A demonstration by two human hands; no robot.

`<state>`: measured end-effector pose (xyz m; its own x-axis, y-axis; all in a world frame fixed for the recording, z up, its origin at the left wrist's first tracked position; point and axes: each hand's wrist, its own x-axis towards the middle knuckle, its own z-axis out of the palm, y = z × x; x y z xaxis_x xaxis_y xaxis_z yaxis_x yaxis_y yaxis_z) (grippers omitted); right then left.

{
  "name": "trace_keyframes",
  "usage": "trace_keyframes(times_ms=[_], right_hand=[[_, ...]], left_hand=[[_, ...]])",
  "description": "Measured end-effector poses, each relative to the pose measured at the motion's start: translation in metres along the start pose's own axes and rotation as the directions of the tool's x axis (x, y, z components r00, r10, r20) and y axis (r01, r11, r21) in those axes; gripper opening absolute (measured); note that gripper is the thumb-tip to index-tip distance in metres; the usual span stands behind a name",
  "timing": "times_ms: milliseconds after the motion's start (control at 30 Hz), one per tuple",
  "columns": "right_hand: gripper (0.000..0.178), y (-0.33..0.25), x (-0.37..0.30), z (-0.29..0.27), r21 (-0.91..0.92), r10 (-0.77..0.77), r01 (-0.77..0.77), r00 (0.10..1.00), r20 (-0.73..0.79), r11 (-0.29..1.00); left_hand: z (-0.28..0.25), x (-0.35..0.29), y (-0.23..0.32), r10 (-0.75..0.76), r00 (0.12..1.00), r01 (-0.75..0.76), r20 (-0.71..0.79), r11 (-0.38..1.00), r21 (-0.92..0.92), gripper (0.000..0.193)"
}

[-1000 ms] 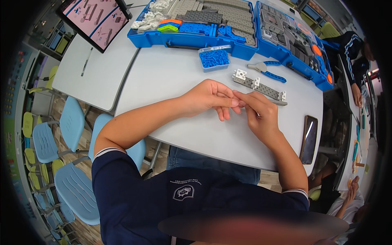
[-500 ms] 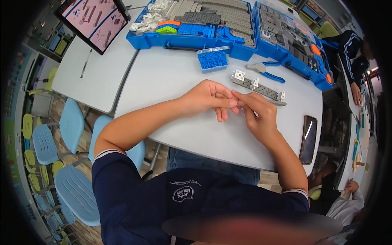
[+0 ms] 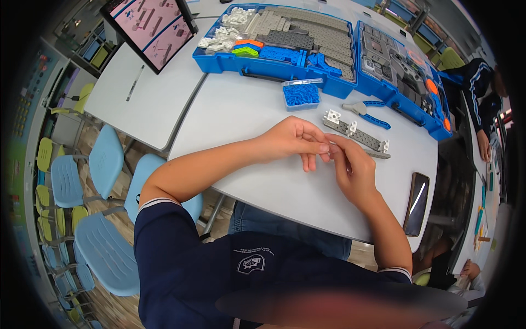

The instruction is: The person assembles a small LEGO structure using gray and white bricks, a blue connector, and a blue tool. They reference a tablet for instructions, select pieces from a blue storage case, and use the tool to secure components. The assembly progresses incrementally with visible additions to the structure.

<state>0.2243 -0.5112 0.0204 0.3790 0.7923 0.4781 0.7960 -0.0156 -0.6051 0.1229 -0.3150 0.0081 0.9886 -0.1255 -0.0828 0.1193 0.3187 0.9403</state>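
Note:
Over the table [image 3: 257, 186], my left hand [image 3: 296, 141] and my right hand [image 3: 355, 167] meet at their fingertips. Thumb and fingers of each are pinched together. Whatever lies between them is too small and hidden to make out. Just beyond my right hand rests a grey perforated beam [image 3: 366, 140] with white corner connectors [image 3: 352, 128] standing up along it. Farther off lies a pair of blue-handled pliers [image 3: 368, 112]. To the left of the pliers stands a clear box [image 3: 301, 95] full of small blue pins.
Two blue cases [image 3: 329, 86] of sorted parts line the far edge. A tablet [image 3: 150, 33] with assembly pictures and a pen [image 3: 135, 83] are at left. A phone [image 3: 416, 203] lies near the right edge. Chairs [image 3: 107, 252] stand at left; another person's hand [image 3: 483, 145] is at right.
The whole view has shifted, so the table and its contents appear lower and farther right. My hands stay together at the fingertips, with little change in their grip.

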Motion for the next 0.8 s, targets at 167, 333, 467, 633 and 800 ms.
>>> trace_keyframes(times_ms=[167, 333, 467, 633, 800], right_hand=[[0.015, -0.002, -0.001, 0.002, -0.003, -0.050, 0.050, 0.998, -0.032, 0.999], [0.012, 0.004, -0.003, 0.003, -0.015, -0.093, 0.092, 0.995, -0.042, 0.996], [0.009, 0.005, -0.006, 0.003, 0.002, -0.042, 0.042, 0.999, -0.004, 0.999], [0.008, 0.006, -0.007, 0.007, 0.064, -0.025, 0.028, 0.999, -0.042, 0.998], [0.009, 0.008, -0.009, 0.006, 0.039, 0.003, -0.003, 1.000, -0.004, 0.999]], left_hand=[[0.000, -0.001, -0.003, 0.050, 0.998, -0.047, -0.040, 0.995, 0.085, 0.019], [-0.014, 0.003, -0.002, 0.758, 0.645, -0.302, 0.095, 0.139, 0.943, 0.008], [-0.041, 0.003, 0.009, 0.826, 0.498, -0.105, 0.262, -0.242, 0.965, 0.014], [-0.051, 0.004, 0.008, 0.751, 0.621, -0.016, 0.223, -0.272, 0.962, 0.018], [-0.049, 0.006, 0.003, 0.744, 0.635, 0.030, 0.206, -0.290, 0.957, 0.017]])
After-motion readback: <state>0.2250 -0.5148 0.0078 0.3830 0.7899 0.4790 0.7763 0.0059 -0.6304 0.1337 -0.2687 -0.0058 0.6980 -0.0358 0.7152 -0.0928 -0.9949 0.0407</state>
